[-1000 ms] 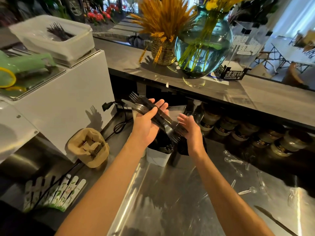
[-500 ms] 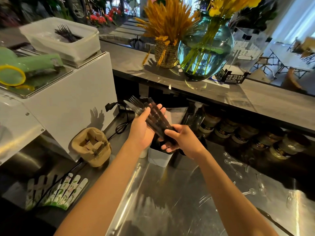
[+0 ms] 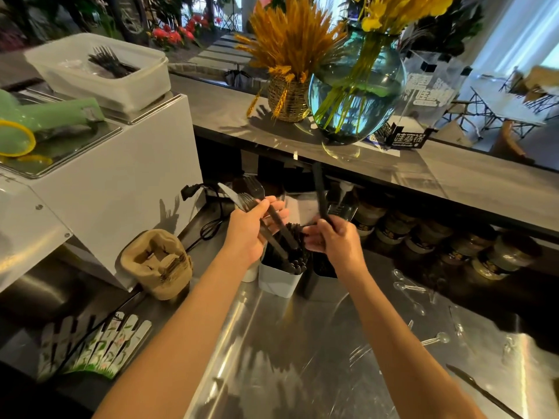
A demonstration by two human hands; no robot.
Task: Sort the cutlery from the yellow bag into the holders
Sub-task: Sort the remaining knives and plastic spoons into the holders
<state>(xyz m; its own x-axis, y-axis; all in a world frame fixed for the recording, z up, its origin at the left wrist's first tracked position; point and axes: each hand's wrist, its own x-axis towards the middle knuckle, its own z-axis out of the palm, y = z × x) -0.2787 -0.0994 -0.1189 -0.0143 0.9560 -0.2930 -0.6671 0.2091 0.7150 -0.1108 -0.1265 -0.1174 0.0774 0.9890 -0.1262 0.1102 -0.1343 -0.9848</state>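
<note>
Compared with half a second ago, the right hand (image 3: 335, 240) has pulled one black piece of cutlery (image 3: 320, 192) out of the bundle and now holds it nearly upright, apart from the left hand (image 3: 251, 228). Its fingers are curled around the lower end of the piece; the top end is blurred, so I cannot tell if it is a knife or a fork. The left hand grips the remaining bundle of forks and knives (image 3: 257, 204), with the heads pointing up and away from the person.

On the steel table (image 3: 302, 358), just below both hands, stand the holders: a white holder (image 3: 276, 282) already full of black handles, and a dark holder (image 3: 320, 279) touching it on the right. I do not see the yellow bag with certainty.

To do this step well, I think the person should first check the type of the single piece, then lower it with the handle down into the holder with the same kind. The left hand should keep a firm grip, because a loose bundle can slide apart.

As for writing, a small black sign (image 3: 405, 139) behind the glass vase (image 3: 357, 95) carries white Chinese characters, and the clear stand (image 3: 429, 92) behind it carries more; I cannot read them safely. The jars (image 3: 502, 261) under the counter have labels too small to read.
</note>
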